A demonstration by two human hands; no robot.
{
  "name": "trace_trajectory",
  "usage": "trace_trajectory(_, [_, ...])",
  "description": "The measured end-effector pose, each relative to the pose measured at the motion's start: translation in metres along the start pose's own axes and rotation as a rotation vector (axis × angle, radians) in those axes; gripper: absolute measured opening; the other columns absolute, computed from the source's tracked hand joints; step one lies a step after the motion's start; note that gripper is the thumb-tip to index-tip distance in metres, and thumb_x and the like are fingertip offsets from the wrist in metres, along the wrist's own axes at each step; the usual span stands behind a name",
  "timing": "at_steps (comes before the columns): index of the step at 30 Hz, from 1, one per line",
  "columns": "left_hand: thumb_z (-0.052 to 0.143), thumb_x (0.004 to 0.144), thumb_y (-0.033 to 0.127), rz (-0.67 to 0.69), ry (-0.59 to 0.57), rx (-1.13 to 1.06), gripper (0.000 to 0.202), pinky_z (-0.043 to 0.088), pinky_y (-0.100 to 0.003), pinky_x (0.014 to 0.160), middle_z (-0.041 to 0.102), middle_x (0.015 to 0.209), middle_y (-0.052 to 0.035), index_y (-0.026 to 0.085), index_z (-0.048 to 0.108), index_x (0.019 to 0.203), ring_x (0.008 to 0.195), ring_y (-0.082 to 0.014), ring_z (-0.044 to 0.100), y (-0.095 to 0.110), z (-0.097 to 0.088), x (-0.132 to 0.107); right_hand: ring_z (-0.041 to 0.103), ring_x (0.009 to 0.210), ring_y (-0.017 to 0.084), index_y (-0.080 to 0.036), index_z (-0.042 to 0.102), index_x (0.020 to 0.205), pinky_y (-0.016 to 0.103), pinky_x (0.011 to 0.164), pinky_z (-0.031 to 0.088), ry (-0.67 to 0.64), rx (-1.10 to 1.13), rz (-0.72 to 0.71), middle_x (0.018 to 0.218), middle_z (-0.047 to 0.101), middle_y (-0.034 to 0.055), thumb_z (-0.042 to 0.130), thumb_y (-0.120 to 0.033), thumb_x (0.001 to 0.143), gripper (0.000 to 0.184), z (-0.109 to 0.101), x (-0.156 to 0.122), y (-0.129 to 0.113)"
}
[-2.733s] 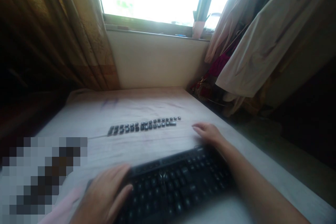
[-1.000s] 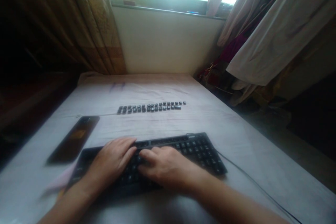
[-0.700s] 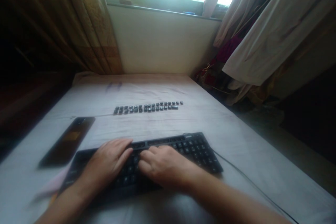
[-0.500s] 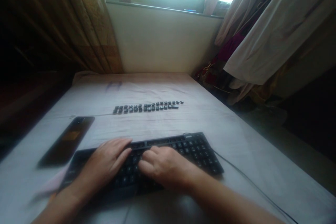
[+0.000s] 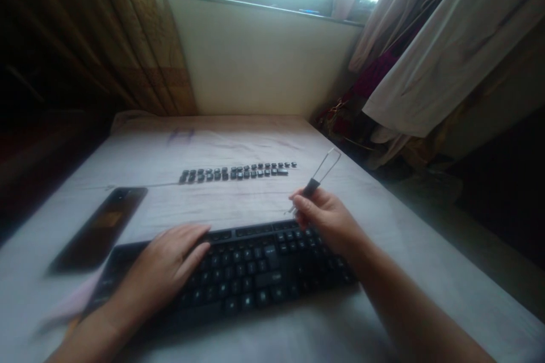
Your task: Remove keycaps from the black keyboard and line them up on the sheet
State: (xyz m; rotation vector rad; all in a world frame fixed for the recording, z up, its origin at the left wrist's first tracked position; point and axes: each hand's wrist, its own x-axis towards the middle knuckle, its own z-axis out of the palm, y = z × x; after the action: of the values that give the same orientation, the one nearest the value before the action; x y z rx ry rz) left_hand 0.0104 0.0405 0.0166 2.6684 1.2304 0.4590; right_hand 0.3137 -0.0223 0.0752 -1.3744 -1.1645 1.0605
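Observation:
A black keyboard (image 5: 242, 272) lies at a slant on the white cloth. My left hand (image 5: 172, 255) rests flat over its left part, fingers stretched out, covering many keys. Above the keyboard's upper right, my right hand (image 5: 327, 215) is closed on a keycap puller (image 5: 312, 185). The puller has a dark handle, a long wire loop that points up and away, and thin wire tips that show below the fingers. Beyond the keyboard, loose black keycaps (image 5: 247, 172) are lined up in two rows.
A dark smartphone (image 5: 100, 229) lies on the left of the cloth-covered surface (image 5: 238, 142). Some pink material (image 5: 70, 306) shows beside the left forearm. Behind stand a wall (image 5: 255, 62) and a curtain (image 5: 140, 39); clothes (image 5: 426, 79) hang at right.
My right hand has risen from the middle keys up and to the right, and the keycap puller now shows in it. My left hand stays on the keyboard.

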Motion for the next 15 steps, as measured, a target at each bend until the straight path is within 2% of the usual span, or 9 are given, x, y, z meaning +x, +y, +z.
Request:
trace_trajectory(3, [0.035, 0.091, 0.058, 0.001, -0.002, 0.006, 0.053, 0.047, -0.045, 0.098, 0.069, 0.119, -0.0068, 0.022, 0.064, 0.118, 0.111, -0.0267, 0.062, -0.001, 0.001, -0.001, 0.055, 0.053, 0.009, -0.015, 0.062, 0.076, 0.023, 0.055, 0.047, 0.006, -0.033, 0.089, 0.059, 0.06, -0.0029, 0.071, -0.046, 0.069, 0.032, -0.007, -0.002, 0.01])
trace_trajectory(7, [0.035, 0.091, 0.058, 0.002, -0.001, 0.019, 0.054, 0.047, -0.045, 0.098, 0.069, 0.119, -0.0067, 0.022, 0.064, 0.119, 0.111, -0.0268, 0.062, -0.003, 0.002, -0.002, 0.057, 0.056, 0.01, -0.016, 0.064, 0.077, 0.025, 0.057, 0.048, -0.025, -0.017, 0.145, 0.065, 0.063, -0.0018, 0.072, -0.044, 0.067, 0.031, -0.008, -0.001, 0.024])
trace_trajectory(15, [0.033, 0.09, 0.061, 0.0, -0.002, 0.022, 0.056, 0.048, -0.044, 0.096, 0.07, 0.117, -0.0061, 0.023, 0.065, 0.116, 0.108, -0.0274, 0.063, -0.002, 0.002, 0.001, 0.054, 0.057, 0.009, -0.016, 0.064, 0.074, 0.024, 0.058, 0.048, -0.118, -0.012, 0.092, 0.064, 0.06, -0.0031, 0.072, -0.041, 0.069, 0.027, -0.008, 0.0, 0.036])
